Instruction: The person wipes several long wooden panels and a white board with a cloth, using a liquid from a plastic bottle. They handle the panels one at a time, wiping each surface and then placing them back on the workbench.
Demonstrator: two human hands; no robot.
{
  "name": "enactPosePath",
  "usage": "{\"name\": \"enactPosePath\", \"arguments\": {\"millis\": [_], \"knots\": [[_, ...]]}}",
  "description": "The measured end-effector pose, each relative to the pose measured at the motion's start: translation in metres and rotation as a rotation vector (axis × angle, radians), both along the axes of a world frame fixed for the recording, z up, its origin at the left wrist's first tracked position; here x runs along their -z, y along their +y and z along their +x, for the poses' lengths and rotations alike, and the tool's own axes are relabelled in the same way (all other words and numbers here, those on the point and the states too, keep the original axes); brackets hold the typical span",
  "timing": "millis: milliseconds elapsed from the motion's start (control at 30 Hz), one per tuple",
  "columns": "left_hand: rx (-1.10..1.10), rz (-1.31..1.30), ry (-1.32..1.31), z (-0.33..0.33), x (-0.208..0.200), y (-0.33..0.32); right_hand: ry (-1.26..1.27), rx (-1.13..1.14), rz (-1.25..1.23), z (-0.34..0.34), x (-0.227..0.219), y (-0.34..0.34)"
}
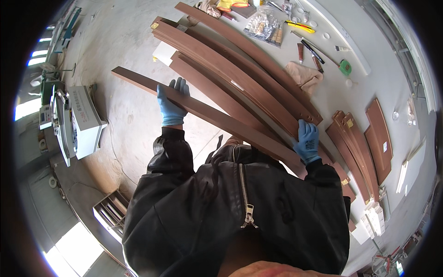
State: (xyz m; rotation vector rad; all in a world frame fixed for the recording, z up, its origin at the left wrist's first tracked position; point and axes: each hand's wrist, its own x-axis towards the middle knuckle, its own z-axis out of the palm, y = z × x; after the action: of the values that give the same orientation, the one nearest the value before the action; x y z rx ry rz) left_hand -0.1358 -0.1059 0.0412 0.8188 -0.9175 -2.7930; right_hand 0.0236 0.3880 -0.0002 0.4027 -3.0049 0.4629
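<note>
A long, narrow brown board [221,123] slants across in front of my body, from upper left to lower right. My left hand [171,107], in a blue glove, supports it toward its far left end, the fingers reaching round its far side. At the other end my right hand [308,142], also blue-gloved, has its fingers curled over the board's edge. Just beyond lie several brown boards [230,76] side by side on the grey table [355,87]. A single brown strip [258,57] rests behind them.
Far on the table are a clear bag of tubes [263,25], a yellow utility knife [301,27], a green tape measure [344,67] and a beige cloth [304,77]. More brown panels [353,150] lie at the right. A white-grey machine [83,115] stands on the floor at left.
</note>
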Motion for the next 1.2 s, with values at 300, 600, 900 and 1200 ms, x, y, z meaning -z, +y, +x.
{"name": "enactPosePath", "arguments": {"millis": [300, 600, 900, 1200], "knots": [[0.193, 0.04, 0.12, -0.045, -0.019, 0.013, -0.261, 0.09, -0.105, -0.031, -0.067, 0.0], [0.284, 0.099, 0.263, -0.158, 0.018, 0.113, -0.265, 0.015, -0.259, -0.081, -0.108, -0.052], [0.385, 0.017, -0.163, -0.25, 0.056, 0.151, -0.164, 0.188, -0.111, -0.136, -0.045, -0.035], [0.827, -0.678, -0.3, -0.33, 0.206, 0.091, -0.119, 0.16, -0.038, -0.164, -0.011, -0.015]]}}
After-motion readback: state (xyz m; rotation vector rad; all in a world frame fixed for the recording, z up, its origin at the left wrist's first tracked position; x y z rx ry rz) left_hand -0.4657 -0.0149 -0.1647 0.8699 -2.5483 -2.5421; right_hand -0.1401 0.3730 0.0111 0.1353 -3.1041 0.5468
